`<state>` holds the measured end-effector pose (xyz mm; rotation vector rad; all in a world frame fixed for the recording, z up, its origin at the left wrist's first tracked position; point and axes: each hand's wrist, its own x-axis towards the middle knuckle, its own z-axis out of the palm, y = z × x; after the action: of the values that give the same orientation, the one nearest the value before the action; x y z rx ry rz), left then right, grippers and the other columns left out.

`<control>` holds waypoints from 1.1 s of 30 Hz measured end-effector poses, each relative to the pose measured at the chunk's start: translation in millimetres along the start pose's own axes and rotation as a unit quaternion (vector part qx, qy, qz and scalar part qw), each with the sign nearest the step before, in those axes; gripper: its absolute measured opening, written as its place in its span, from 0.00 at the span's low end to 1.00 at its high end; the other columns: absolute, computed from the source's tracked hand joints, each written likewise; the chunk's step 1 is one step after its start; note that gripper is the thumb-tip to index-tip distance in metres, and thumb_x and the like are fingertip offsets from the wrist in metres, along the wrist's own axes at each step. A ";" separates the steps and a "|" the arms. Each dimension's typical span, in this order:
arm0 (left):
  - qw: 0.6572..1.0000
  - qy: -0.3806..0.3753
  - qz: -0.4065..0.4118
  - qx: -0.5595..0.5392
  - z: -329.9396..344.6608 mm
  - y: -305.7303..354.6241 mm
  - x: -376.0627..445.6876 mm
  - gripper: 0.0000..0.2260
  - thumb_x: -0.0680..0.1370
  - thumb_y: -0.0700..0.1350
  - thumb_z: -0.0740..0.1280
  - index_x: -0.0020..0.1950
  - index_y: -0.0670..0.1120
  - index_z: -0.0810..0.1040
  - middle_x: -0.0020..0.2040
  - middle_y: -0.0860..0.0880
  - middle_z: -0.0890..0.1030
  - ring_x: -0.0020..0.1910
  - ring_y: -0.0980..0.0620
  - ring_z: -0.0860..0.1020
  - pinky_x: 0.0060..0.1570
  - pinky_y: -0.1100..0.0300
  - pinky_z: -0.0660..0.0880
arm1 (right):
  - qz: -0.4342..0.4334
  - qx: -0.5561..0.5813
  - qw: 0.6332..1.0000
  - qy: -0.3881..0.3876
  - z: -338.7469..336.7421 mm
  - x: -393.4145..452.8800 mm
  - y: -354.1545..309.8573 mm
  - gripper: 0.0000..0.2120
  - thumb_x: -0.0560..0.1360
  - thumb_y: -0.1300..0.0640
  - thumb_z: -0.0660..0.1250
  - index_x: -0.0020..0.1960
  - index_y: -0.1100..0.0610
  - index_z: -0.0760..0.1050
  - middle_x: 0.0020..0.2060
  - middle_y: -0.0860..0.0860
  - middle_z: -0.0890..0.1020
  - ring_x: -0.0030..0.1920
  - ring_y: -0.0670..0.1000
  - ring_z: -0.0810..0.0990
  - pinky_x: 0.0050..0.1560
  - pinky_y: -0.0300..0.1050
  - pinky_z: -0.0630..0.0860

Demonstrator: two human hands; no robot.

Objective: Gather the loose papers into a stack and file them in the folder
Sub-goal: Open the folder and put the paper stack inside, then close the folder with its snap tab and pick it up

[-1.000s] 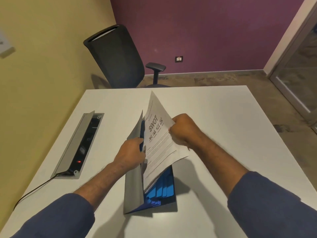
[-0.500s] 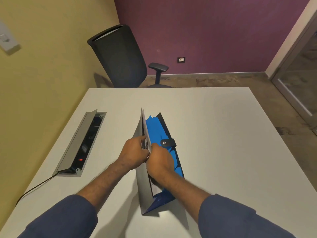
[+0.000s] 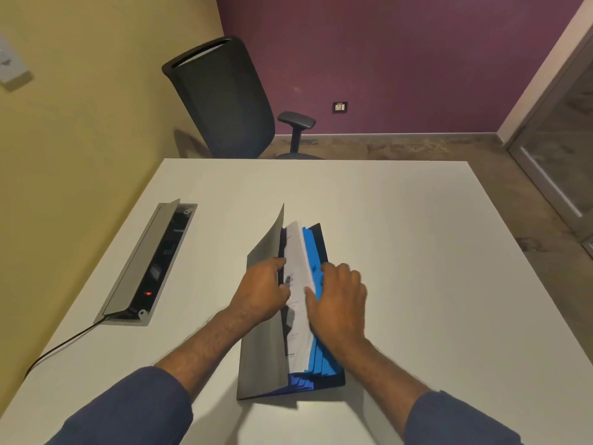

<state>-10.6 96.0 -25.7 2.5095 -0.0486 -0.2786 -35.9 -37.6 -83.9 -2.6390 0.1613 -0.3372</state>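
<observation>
A dark blue expanding folder (image 3: 261, 354) with bright blue dividers (image 3: 316, 252) stands on the white table (image 3: 417, 252), its grey front flap held up. The white papers (image 3: 296, 277) sit inside the front pocket, their top edges showing. My left hand (image 3: 261, 292) grips the upper edge of the grey flap, fingers curled over it. My right hand (image 3: 340, 300) lies flat against the blue dividers beside the papers, fingers straight, thumb touching the sheets.
An open cable box (image 3: 150, 264) with a red light is set into the table at the left, a black cord (image 3: 61, 345) running from it. A black office chair (image 3: 224, 101) stands beyond the far edge.
The papers went from being held above the folder by my right hand down into its front pocket. My right hand has come out and now lies flat on the dividers.
</observation>
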 end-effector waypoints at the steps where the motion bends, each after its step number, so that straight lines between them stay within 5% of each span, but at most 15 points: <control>1: 1.000 -0.004 0.004 0.001 3.1 1.9 -0.6 0.22 0.77 0.42 0.69 0.71 0.44 0.72 0.68 0.48 0.77 0.65 0.48 0.76 0.60 0.59 0.74 | 0.020 -0.014 1.000 0.005 -2.9 2.3 6.9 0.19 0.74 0.47 0.67 0.62 0.53 0.71 0.51 0.51 0.76 0.49 0.51 0.72 0.49 0.47 0.73; 5: 1.000 -0.013 0.012 0.014 22.2 4.3 2.0 0.21 0.78 0.43 0.68 0.70 0.45 0.73 0.66 0.48 0.77 0.64 0.49 0.76 0.65 0.57 0.72 | 0.160 0.058 0.981 -0.094 4.8 10.0 43.6 0.18 0.76 0.51 0.66 0.63 0.52 0.66 0.53 0.49 0.75 0.45 0.45 0.73 0.43 0.41 0.77; 8: 0.999 -0.026 0.028 0.034 41.5 5.6 5.5 0.19 0.78 0.42 0.67 0.69 0.46 0.74 0.63 0.49 0.78 0.60 0.50 0.78 0.64 0.56 0.74 | 0.208 0.139 0.956 -0.151 10.7 9.1 67.7 0.14 0.79 0.55 0.62 0.64 0.55 0.67 0.43 0.48 0.77 0.35 0.43 0.76 0.30 0.35 0.72; 12: 0.996 -0.049 0.047 0.057 67.5 9.6 10.2 0.17 0.78 0.41 0.65 0.67 0.45 0.74 0.58 0.48 0.78 0.55 0.49 0.79 0.61 0.55 0.77 | 0.124 0.203 0.941 -0.241 20.8 -4.3 85.7 0.19 0.77 0.58 0.65 0.67 0.52 0.69 0.52 0.49 0.76 0.45 0.45 0.78 0.38 0.31 0.76; 16: 0.992 -0.083 0.053 0.078 84.1 10.1 13.9 0.15 0.76 0.39 0.66 0.62 0.45 0.76 0.55 0.47 0.78 0.51 0.47 0.79 0.57 0.53 0.79 | 0.035 0.096 0.928 -0.357 35.5 -10.9 101.3 0.20 0.69 0.57 0.69 0.60 0.51 0.73 0.49 0.49 0.72 0.51 0.49 0.74 0.49 0.41 0.78; 20: 0.993 -0.091 0.042 0.068 99.1 6.4 17.8 0.14 0.75 0.39 0.65 0.60 0.47 0.78 0.54 0.49 0.77 0.50 0.48 0.78 0.56 0.53 0.79 | 0.066 0.099 0.942 -0.315 42.1 -12.6 114.6 0.05 0.72 0.59 0.64 0.44 0.54 0.69 0.39 0.50 0.77 0.37 0.51 0.73 0.38 0.45 0.72; 22: 0.995 -0.083 0.028 0.056 108.7 4.9 20.2 0.15 0.75 0.41 0.67 0.62 0.49 0.78 0.54 0.51 0.77 0.52 0.49 0.79 0.56 0.54 0.79 | 0.098 0.115 0.950 -0.272 47.5 -11.4 122.5 0.06 0.74 0.61 0.59 0.41 0.52 0.66 0.34 0.50 0.77 0.36 0.54 0.74 0.38 0.51 0.73; 28: 0.990 -0.122 0.015 0.072 146.4 1.6 19.2 0.25 0.74 0.40 0.65 0.71 0.50 0.66 0.66 0.47 0.71 0.55 0.43 0.79 0.54 0.50 0.79 | 0.187 0.164 0.941 -0.228 52.2 -18.5 144.9 0.13 0.73 0.70 0.58 0.46 0.52 0.71 0.39 0.45 0.79 0.39 0.47 0.76 0.39 0.37 0.71; 33: 0.981 -0.140 0.068 0.113 164.8 -20.6 17.6 0.29 0.76 0.54 0.68 0.74 0.49 0.64 0.70 0.49 0.69 0.61 0.47 0.75 0.59 0.54 0.74 | 0.214 0.217 0.930 -0.207 55.3 -18.8 147.8 0.15 0.74 0.67 0.59 0.54 0.48 0.70 0.45 0.49 0.80 0.40 0.54 0.80 0.46 0.55 0.81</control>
<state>-28.7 17.1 -171.8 2.6547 -0.3824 -0.5980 -47.5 -140.4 -204.6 -2.1004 0.4543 0.3009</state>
